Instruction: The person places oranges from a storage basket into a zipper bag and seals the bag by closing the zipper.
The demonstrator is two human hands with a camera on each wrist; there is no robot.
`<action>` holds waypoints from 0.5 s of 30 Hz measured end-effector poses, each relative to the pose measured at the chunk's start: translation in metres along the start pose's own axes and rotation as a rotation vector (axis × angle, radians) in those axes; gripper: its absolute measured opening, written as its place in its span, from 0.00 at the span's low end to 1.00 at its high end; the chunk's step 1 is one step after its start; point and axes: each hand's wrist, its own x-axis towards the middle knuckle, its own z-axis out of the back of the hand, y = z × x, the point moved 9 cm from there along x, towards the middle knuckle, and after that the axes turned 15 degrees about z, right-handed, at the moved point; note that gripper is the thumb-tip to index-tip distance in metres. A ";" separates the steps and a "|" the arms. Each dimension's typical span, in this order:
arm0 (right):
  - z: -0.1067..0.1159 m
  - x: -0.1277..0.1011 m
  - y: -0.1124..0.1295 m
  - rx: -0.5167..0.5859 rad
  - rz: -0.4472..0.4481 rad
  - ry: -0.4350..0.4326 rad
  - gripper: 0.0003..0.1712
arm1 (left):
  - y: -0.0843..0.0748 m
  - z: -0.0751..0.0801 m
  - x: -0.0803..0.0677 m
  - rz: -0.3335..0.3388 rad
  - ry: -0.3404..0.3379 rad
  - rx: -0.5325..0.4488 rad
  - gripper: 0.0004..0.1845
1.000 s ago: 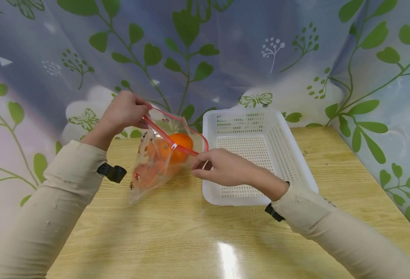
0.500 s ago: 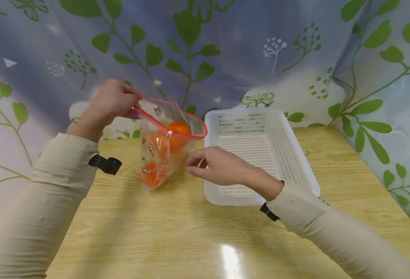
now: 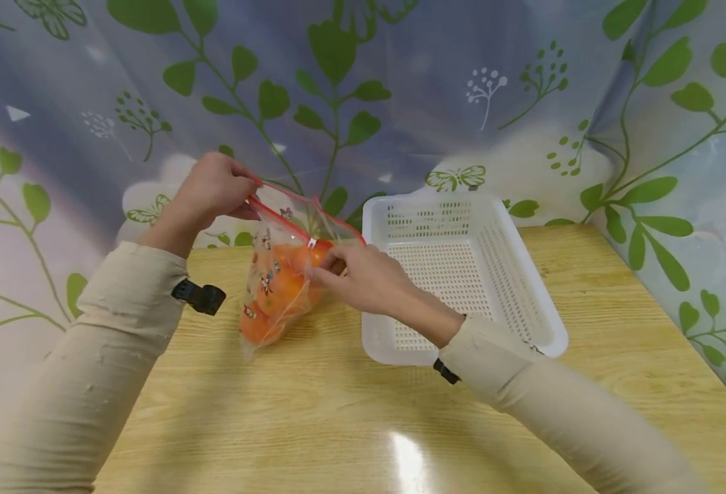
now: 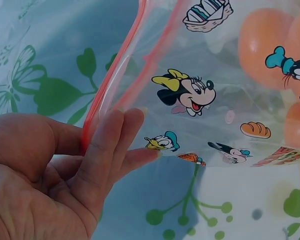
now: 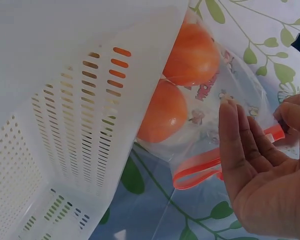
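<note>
A clear zip bag [image 3: 264, 274] printed with cartoon figures stands tilted on the table, with several oranges [image 3: 283, 278] inside. My left hand [image 3: 239, 199] pinches the far left end of its red zip edge [image 4: 97, 112] between thumb and fingers [image 4: 107, 150]. My right hand [image 3: 322, 264] pinches the same zip edge near its white slider [image 3: 311, 242]. In the right wrist view the red strip [image 5: 200, 167] runs past that hand's fingers [image 5: 235, 145], and two oranges [image 5: 192, 47] show through the film.
A white perforated plastic basket [image 3: 462, 206] with nothing in it stands right of the bag, almost touching it; its wall [image 5: 75, 100] fills the right wrist view. The wooden table [image 3: 276, 412] lies under both. A leaf-printed sheet [image 3: 400, 82] hangs behind.
My right hand let go of the zip's right end, dropped beside the bag, then came left to the slider. The bag was lifted, then lowered; its mouth is narrower.
</note>
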 end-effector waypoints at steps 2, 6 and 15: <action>0.000 0.003 -0.002 0.001 -0.023 -0.021 0.20 | 0.000 -0.001 0.000 0.001 -0.002 0.003 0.20; -0.001 0.008 -0.004 0.018 -0.024 -0.047 0.24 | -0.002 -0.004 0.001 0.000 -0.010 0.015 0.20; 0.003 0.011 -0.007 0.032 -0.015 -0.110 0.21 | -0.003 -0.006 0.001 -0.005 -0.006 0.014 0.19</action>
